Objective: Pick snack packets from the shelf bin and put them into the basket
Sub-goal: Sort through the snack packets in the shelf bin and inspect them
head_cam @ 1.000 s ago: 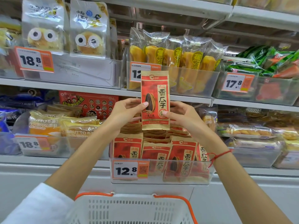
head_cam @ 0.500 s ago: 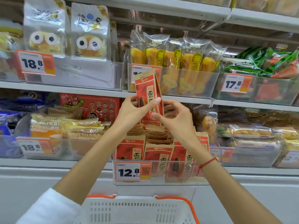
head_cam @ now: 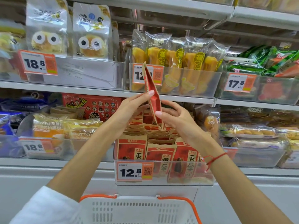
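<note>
A red and tan sunflower-seed packet (head_cam: 152, 92) stands edge-on above the clear shelf bin (head_cam: 163, 181), which is full of several like packets (head_cam: 160, 157). My left hand (head_cam: 131, 109) pinches the packet's left face with fingertips near its middle. My right hand (head_cam: 174, 117) touches its right side lower down, thumb on the lower edge. The white basket with an orange rim (head_cam: 137, 209) sits at the bottom of the view, directly below the bin.
Bread packs in a bin (head_cam: 53, 131) lie to the left, clear trays of pastries (head_cam: 252, 135) to the right. The shelf above holds banana-shaped cakes (head_cam: 176, 62), owl-eyed buns (head_cam: 90, 33) and green packs (head_cam: 265, 62). Price tags (head_cam: 135, 171) hang on bin fronts.
The packet has turned from facing me to edge-on, rotating between both hands. My hands have stayed above the bin.
</note>
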`<control>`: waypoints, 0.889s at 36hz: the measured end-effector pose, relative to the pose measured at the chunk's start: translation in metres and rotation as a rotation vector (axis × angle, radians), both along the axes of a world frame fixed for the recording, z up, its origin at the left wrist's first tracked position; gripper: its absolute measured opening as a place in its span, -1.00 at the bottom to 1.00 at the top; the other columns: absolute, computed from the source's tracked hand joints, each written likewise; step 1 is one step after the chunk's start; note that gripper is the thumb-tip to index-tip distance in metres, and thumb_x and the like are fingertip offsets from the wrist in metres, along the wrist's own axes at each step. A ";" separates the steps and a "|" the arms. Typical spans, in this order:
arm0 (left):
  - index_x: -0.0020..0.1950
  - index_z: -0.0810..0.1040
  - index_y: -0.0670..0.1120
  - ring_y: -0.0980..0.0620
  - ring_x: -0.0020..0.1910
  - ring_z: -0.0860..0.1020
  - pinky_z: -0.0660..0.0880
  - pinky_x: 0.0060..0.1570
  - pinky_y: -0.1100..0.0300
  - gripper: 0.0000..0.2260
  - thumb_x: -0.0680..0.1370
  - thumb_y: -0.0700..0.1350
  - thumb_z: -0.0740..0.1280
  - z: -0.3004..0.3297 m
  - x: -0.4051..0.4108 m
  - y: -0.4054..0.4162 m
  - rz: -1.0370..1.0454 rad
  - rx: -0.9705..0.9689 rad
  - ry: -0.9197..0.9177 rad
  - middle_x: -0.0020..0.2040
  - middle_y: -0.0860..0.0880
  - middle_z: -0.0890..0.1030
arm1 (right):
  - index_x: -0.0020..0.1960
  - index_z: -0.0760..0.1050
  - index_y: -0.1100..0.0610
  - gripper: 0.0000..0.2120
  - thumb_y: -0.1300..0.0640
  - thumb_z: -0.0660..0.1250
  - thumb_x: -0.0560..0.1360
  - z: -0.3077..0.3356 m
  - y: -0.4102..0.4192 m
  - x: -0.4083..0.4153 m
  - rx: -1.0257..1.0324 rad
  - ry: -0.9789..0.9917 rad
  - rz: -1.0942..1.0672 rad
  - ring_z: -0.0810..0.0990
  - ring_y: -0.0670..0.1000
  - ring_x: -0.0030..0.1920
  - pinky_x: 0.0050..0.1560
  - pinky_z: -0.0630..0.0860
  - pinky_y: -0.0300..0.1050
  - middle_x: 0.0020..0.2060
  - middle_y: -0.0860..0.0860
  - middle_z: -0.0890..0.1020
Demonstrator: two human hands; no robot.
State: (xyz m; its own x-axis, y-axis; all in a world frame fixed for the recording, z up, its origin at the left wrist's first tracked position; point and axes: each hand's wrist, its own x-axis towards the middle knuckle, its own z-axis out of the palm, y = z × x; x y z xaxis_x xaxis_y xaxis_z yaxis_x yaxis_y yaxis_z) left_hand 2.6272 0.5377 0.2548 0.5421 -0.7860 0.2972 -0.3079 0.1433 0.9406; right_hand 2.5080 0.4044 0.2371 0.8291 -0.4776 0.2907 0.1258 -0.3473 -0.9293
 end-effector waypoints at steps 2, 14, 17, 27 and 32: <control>0.21 0.60 0.08 0.17 0.20 0.54 0.39 0.33 0.07 -0.43 0.31 0.36 0.37 0.000 -0.001 -0.002 0.094 -0.020 0.035 0.17 0.10 0.64 | 0.45 0.33 0.02 -0.13 -0.11 0.55 0.21 0.002 0.004 0.000 -0.063 -0.025 -0.104 0.61 -0.12 0.12 0.24 0.52 -0.07 0.16 -0.05 0.61; 0.02 0.60 0.06 0.25 -0.17 0.66 0.56 -0.26 0.38 -0.85 0.47 -0.02 0.47 -0.007 0.002 -0.007 0.295 -0.209 0.035 -0.17 0.15 0.66 | 0.45 0.24 -0.04 -0.10 -0.19 0.58 0.24 -0.015 0.019 0.013 -0.522 -0.067 -0.490 0.40 -0.14 0.17 0.14 0.37 -0.24 0.17 -0.08 0.33; 0.11 0.62 0.00 0.22 -0.15 0.67 0.57 -0.22 0.37 -0.79 0.49 -0.05 0.45 -0.007 0.008 -0.003 0.275 -0.202 0.046 -0.16 0.13 0.68 | 0.33 0.33 -0.04 -0.29 -0.18 0.54 0.30 -0.010 0.017 0.011 -0.448 -0.121 -0.448 0.48 -0.16 0.06 0.03 0.46 -0.29 0.11 -0.10 0.44; 0.05 0.63 0.08 0.23 -0.11 0.67 0.56 -0.19 0.41 -0.83 0.47 -0.02 0.45 -0.003 0.006 0.000 0.047 -0.054 -0.012 -0.12 0.13 0.72 | 0.19 0.51 -0.04 -0.71 0.07 0.44 0.49 0.014 -0.004 -0.002 -0.295 -0.305 -0.427 0.63 -0.03 -0.05 -0.06 0.61 -0.17 -0.14 -0.06 0.62; 0.08 0.63 0.07 0.26 -0.11 0.66 0.55 -0.21 0.42 -0.81 0.48 -0.02 0.44 -0.007 -0.001 -0.004 -0.033 -0.011 -0.021 -0.14 0.16 0.71 | 0.05 0.57 -0.04 -0.85 0.10 0.44 0.49 0.018 -0.011 -0.010 -0.223 -0.412 -0.520 0.67 -0.02 -0.09 0.02 0.61 0.08 -0.18 -0.03 0.67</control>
